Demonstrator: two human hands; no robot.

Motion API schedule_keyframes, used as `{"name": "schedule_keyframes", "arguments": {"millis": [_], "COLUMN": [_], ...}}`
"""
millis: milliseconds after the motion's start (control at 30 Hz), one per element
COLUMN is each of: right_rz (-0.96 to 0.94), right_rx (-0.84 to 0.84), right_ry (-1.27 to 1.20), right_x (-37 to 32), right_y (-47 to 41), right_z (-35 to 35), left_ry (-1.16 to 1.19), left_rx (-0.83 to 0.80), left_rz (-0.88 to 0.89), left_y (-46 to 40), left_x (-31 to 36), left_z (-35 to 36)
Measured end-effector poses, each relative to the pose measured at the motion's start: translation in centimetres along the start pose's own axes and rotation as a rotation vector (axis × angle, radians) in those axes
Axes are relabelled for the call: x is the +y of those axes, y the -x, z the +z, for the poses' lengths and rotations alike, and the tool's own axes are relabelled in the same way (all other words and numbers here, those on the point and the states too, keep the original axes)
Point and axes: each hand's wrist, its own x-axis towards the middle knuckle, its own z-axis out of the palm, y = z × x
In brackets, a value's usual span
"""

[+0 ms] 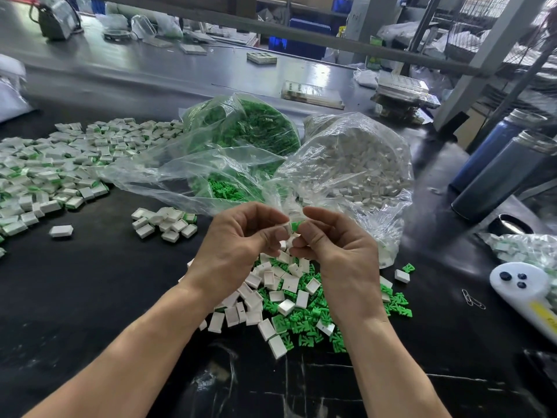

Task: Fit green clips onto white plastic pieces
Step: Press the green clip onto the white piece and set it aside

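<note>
Green plastic shows between my fingertips: my right hand [334, 251] pinches a green clip [296, 226] with curled thumb and forefinger, and my left hand [241, 245] pinches a white plastic piece [287, 228] against it, both raised above the table. I cannot tell whether the clip is seated yet. Directly beneath my hands lies a loose heap of white pieces [271, 294] mixed with green clips [313, 321] on the black table [90, 297]. Just beyond, two open clear bags hold more stock: a bag of green clips [250, 131] and a bag of white pieces [361, 164]. Far left spreads a large pile of finished pieces [60, 164].
</note>
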Motion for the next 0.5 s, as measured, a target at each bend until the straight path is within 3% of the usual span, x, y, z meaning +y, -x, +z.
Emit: {"name": "schedule_keyframes", "arguments": {"millis": [500], "right_rz": [-0.098], "right_rx": [0.022], "right_ry": [0.145], "right_x": [0.19], "right_y": [0.4], "right_z": [0.48], "left_ry": [-0.055], "left_rx": [0.002], "left_rz": [-0.005], "left_y": [0.15], "left_x": [-0.32], "left_z": [-0.09]}}
